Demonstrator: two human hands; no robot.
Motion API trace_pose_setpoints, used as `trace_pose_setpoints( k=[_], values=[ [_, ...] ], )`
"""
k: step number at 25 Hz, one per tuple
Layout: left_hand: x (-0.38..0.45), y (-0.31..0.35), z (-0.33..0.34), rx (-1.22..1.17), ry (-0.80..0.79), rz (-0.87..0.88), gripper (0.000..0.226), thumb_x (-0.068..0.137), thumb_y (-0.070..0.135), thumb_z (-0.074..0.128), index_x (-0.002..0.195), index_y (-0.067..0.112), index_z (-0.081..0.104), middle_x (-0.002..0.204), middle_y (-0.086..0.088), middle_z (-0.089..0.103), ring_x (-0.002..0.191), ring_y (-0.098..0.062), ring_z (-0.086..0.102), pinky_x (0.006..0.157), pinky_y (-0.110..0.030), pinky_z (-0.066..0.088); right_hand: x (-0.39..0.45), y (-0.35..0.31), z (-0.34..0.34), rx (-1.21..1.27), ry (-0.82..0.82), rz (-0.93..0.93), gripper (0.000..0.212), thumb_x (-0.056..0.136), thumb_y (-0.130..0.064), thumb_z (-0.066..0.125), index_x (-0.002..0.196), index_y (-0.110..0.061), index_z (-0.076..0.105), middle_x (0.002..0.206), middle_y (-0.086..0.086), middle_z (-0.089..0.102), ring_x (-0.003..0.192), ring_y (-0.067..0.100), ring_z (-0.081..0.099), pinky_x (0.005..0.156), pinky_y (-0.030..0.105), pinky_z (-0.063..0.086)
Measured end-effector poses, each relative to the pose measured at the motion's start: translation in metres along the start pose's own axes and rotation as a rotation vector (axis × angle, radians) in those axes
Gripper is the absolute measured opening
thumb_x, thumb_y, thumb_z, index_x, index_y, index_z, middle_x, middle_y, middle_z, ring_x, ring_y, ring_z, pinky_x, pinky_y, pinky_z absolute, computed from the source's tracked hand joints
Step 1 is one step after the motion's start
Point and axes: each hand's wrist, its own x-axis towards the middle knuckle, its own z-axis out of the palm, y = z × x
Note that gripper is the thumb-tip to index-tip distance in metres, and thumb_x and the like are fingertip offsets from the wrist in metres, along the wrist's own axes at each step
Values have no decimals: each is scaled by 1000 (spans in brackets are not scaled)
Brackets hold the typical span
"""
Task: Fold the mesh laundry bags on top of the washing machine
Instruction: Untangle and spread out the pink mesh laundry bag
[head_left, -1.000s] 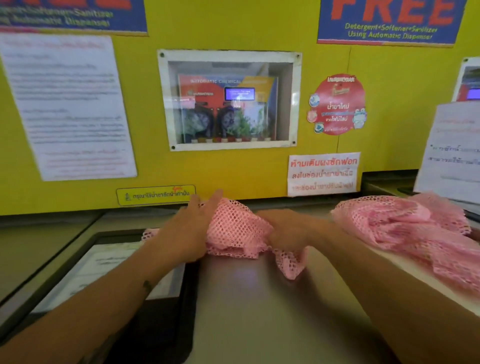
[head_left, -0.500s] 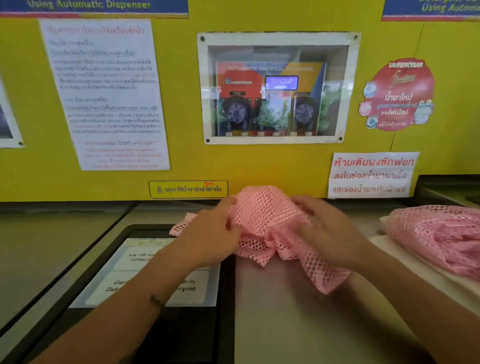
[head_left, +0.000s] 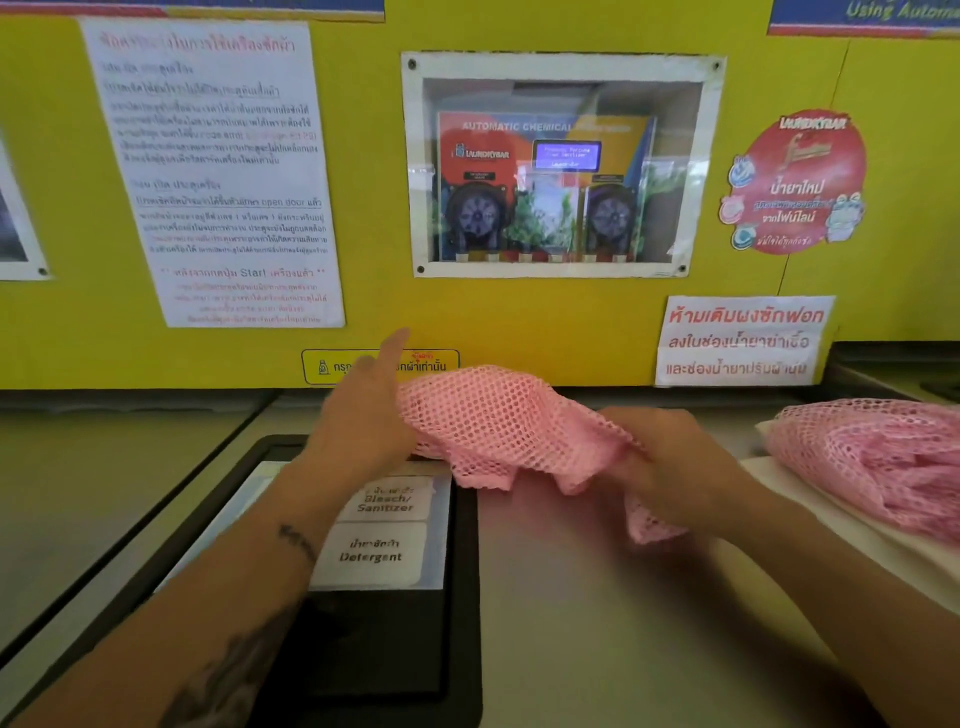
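Observation:
A pink mesh laundry bag (head_left: 504, 426) is bunched up between my hands, just above the washing machine's grey top (head_left: 597, 623). My left hand (head_left: 363, 415) grips its left side, with the forefinger sticking up. My right hand (head_left: 670, 467) is closed on the bag's right side, and a loose corner of mesh hangs below the palm. A heap of more pink mesh bags (head_left: 872, 457) lies at the right on a white sheet (head_left: 810, 514).
A black detergent drawer lid (head_left: 374, 649) with white labels takes up the left of the machine top. Right behind stands a yellow wall (head_left: 363, 208) with paper notices and a windowed chemical dispenser (head_left: 556, 171). Another machine top (head_left: 104, 493) lies to the left.
The bag has been lifted and spread wider between my hands. My left forefinger has come up off the mesh, and my right hand has moved right and closed on the bag's edge.

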Motion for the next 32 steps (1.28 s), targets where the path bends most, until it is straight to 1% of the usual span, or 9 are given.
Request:
trace_pose_setpoints(
  k=[4, 7, 12, 14, 17, 20, 22, 25, 32],
  values=[
    [0, -30, -40, 256, 169, 57, 65, 69, 0, 63, 127, 27, 58, 106, -10, 62, 100, -34, 57, 82, -49, 53, -6, 15, -27, -328, 70, 238, 34, 83, -18, 64, 115, -28, 67, 118, 5, 68, 107, 30, 61, 92, 47, 48],
    [-8, -22, -56, 18, 279, 113, 43, 70, 7, 47, 100, 25, 71, 96, -7, 64, 96, -33, 58, 80, -42, 48, -6, 20, -32, -287, 172, 291, 52, 74, -12, 61, 122, -32, 64, 125, 3, 64, 115, 28, 57, 99, 52, 44],
    [-27, 32, -69, -526, -573, -104, 27, 92, 22, 53, 114, 17, 69, 75, -10, 69, 91, -31, 70, 85, -38, 53, -18, -15, -37, 495, -275, 175, 55, 81, -27, 60, 133, -42, 52, 128, -13, 58, 117, 5, 53, 101, 37, 40],
    [-28, 35, -64, -585, -438, 13, 26, 99, 25, 47, 112, 22, 70, 66, -9, 68, 70, -27, 70, 74, -38, 55, -14, -14, -33, 356, -189, 171, 48, 92, -25, 58, 137, -38, 48, 134, -10, 56, 116, 7, 53, 96, 32, 41],
    [-23, 32, -33, -238, -154, 175, 36, 91, 23, 58, 125, 35, 59, 112, 3, 69, 104, -17, 63, 94, -42, 49, -14, -20, -20, -120, -250, 66, 59, 89, -25, 61, 145, -30, 41, 145, -7, 48, 126, 11, 47, 99, 23, 34],
    [-26, 27, 3, 218, -410, 302, 68, 81, 39, 57, 143, 47, 30, 150, 7, 43, 138, -20, 38, 116, -54, 26, -16, -28, -20, 300, -346, -8, 29, 92, -23, 63, 119, -33, 64, 117, -7, 70, 97, 5, 65, 80, 15, 45],
    [-28, 23, 4, 181, -429, 287, 56, 77, 39, 50, 132, 47, 44, 132, 11, 60, 122, -19, 52, 107, -54, 36, -12, -22, -20, 488, -101, -1, 20, 94, -18, 60, 108, -26, 71, 93, -2, 75, 77, 7, 67, 67, 18, 47],
    [-29, 26, -9, 166, -261, 259, 35, 69, 35, 44, 98, 30, 63, 96, 6, 60, 95, -17, 56, 94, -48, 45, -3, 2, -10, 123, 210, 104, 23, 92, -12, 59, 109, -24, 69, 91, -1, 71, 75, 9, 61, 62, 14, 44],
    [-36, 24, -18, 293, -499, 160, 14, 66, 45, 50, 75, 33, 53, 100, 6, 55, 99, -19, 54, 94, -45, 45, -8, -18, 16, 193, -255, 52, 48, 84, -11, 67, 127, -30, 58, 89, -6, 64, 79, 8, 58, 71, 28, 49]
  ],
)
